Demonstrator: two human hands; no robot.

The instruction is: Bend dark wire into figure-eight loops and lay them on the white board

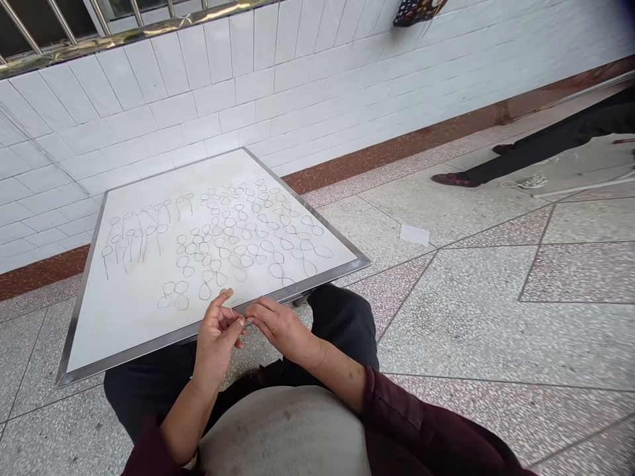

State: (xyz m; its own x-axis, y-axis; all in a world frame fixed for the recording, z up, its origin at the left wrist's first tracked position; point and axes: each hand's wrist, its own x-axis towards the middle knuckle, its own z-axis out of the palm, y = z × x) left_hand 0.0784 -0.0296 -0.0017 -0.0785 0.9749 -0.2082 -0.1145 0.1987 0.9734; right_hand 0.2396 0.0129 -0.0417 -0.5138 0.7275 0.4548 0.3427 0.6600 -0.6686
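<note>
Just past the near edge of a white board with a metal rim, my two hands meet over my lap. The fingers of my left hand pinch a thin wire, with the index finger raised. My right hand is closed on the same wire, its fingertips almost touching the left thumb. Most of the wire is hidden by the fingers. Several thin wire figure-eights lie across the board's middle and right. At the left are several single wire loops with straight tails.
A white tiled wall stands behind the board, with a barred window at upper left. At right, another person's leg and shoe show beside a bundle of white cord. A white paper lies on the floor.
</note>
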